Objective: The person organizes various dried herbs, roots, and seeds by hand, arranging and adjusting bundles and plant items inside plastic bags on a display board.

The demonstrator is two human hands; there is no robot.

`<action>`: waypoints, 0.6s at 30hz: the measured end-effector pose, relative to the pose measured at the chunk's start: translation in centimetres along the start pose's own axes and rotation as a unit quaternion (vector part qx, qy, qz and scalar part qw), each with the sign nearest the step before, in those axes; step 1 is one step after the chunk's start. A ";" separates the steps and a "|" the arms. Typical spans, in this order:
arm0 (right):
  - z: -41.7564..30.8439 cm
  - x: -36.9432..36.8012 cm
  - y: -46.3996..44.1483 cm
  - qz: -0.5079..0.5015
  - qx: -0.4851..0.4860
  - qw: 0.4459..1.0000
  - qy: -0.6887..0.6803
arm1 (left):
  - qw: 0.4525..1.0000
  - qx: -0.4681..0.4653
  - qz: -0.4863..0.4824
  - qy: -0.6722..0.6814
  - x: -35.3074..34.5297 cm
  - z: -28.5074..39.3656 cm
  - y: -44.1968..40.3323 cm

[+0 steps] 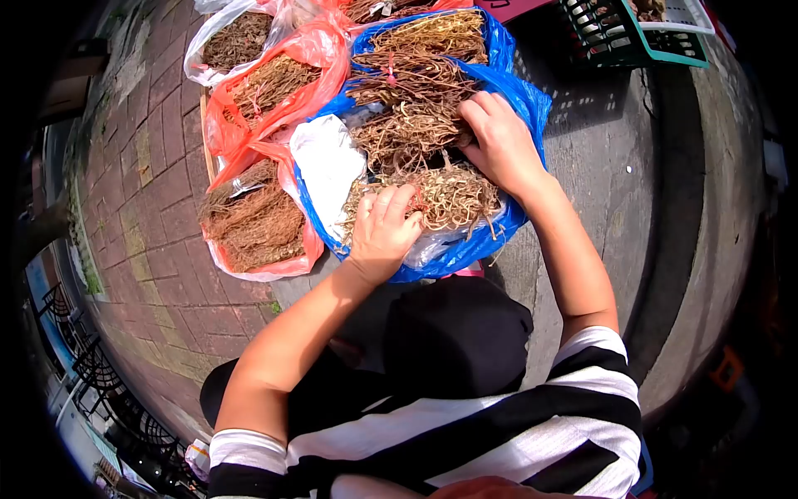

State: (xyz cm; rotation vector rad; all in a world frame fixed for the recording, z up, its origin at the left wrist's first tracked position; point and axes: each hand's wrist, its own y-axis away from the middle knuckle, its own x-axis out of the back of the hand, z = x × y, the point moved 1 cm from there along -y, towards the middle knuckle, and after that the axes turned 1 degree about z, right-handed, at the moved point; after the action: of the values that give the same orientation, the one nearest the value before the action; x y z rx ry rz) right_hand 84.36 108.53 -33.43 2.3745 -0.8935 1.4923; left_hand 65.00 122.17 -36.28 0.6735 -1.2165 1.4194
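My left hand [384,229] curls its fingers over the left end of a bundle of pale, tangled dried roots [453,198], where a bit of red tie shows. At the right end of a darker bundle of brown dried roots [403,137], my right hand [503,145] has its fingers bent around the edge, fingertips partly hidden. Both bundles lie in a blue plastic bag [532,104] with its rim folded open. A white plastic bag [326,166] sits inside along the left side. Farther back are thin reddish-brown stems [416,79] and yellowish stems [436,37].
Red plastic bags [328,62] of dried plants stand on the left, one holding a brown fibrous bundle [258,220]. A green crate [677,54] stands at the back right. Brick paving [158,208] lies left, grey pavement [598,200] right. My knee [457,337] is close in front.
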 end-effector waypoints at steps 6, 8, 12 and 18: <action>1.1 -0.5 1.9 -0.109 -0.045 0.976 -0.181 | 0.997 -0.034 -0.058 -0.028 -2.1 -1.0 1.9; 0.3 0.4 2.7 -0.117 -0.101 0.961 -0.230 | 0.997 -0.027 -0.076 -0.015 -1.8 -0.6 1.6; 0.1 -0.9 5.3 -0.172 -0.028 0.974 -0.144 | 0.988 -0.031 -0.124 0.088 -0.3 -0.1 1.1; -0.2 -0.7 5.1 -0.139 -0.170 0.959 -0.182 | 0.970 -0.081 -0.165 0.156 1.1 -0.3 2.1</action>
State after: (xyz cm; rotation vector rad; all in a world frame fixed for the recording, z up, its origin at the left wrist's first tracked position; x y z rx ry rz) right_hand 81.07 104.82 -34.66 2.4179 -0.7688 0.7442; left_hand 62.82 123.08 -35.96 0.4908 -0.9119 1.0858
